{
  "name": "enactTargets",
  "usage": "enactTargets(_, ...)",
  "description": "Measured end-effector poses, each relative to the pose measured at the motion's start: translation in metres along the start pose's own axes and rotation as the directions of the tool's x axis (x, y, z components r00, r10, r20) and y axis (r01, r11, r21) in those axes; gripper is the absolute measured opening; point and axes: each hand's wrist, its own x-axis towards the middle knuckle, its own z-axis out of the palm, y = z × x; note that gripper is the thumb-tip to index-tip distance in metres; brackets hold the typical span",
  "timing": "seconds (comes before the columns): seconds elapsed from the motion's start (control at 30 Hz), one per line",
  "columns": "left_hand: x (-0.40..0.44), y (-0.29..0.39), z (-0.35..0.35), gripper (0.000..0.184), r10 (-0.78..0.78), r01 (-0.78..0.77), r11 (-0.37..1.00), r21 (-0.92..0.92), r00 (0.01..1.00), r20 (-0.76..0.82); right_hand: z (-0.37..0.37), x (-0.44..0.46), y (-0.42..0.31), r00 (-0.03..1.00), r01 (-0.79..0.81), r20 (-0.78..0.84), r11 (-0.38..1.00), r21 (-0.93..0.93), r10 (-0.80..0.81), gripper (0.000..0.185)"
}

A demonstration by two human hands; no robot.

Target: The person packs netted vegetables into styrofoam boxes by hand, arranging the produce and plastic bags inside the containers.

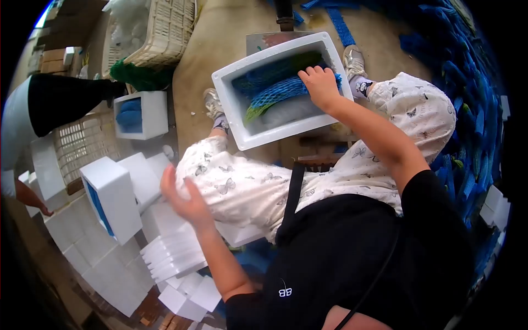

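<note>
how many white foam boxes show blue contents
3: the rectangular white foam box between the pale grey shoes, a second white foam box beside the dark green netting, and a third white foam box left of the wearer's left hand; more may be hidden.

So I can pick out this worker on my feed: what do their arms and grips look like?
The left grip and right grip are ungloved hands, the left blurred. Both forearms are bare below short black sleeves. The black shirt carries small white lettering.
</note>
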Motion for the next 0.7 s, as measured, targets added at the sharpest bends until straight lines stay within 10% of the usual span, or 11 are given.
enactTargets(0.07,0.045,0.016,0.092,0.043,0.179,-0.098,0.975,-0.200,0.879,0.441,0.013,0.000,0.002,0.979,-0.051,-0.190,0.991,0.121,0.073,0.033)
enactTargets(0.13,0.056,0.009,0.180,0.053,0.285,-0.379,0.925,-0.002,0.693,0.662,0.010,-0.008,0.001,0.979,-0.095,-0.169,0.986,0.139,0.118,0.038)
enactTargets(0.2,0.056,-0.015,0.238,0.063,-0.190,-0.299,0.890,0.345,0.444,0.876,0.002,-0.008,0.000,0.953,-0.061,-0.277,0.973,0.225,0.124,0.043)
enactTargets(0.27,0.050,-0.024,0.249,0.058,-0.167,-0.212,0.939,0.271,0.409,0.897,-0.013,-0.007,0.010,0.986,-0.110,0.152,0.959,0.263,0.072,0.049)
enactTargets(0.37,0.015,-0.053,0.261,0.058,0.056,-0.171,0.981,0.092,0.699,0.713,-0.041,0.034,0.027,0.665,-0.287,0.746,0.937,0.200,0.044,0.055)
enactTargets(0.53,0.019,-0.046,0.260,0.058,0.159,-0.170,0.985,-0.026,0.843,0.515,-0.013,0.011,0.027,0.932,-0.174,0.364,0.882,0.438,0.003,0.052)
enactTargets(0.63,0.019,-0.045,0.257,0.062,-0.096,0.083,0.995,0.053,0.718,0.690,-0.007,0.002,0.022,0.964,-0.186,0.252,0.888,0.420,0.083,0.053)
enactTargets(0.7,0.024,-0.037,0.240,0.072,0.013,-0.117,0.989,0.088,0.671,0.741,-0.014,0.007,0.019,0.941,-0.225,0.327,0.881,0.416,0.086,0.057)
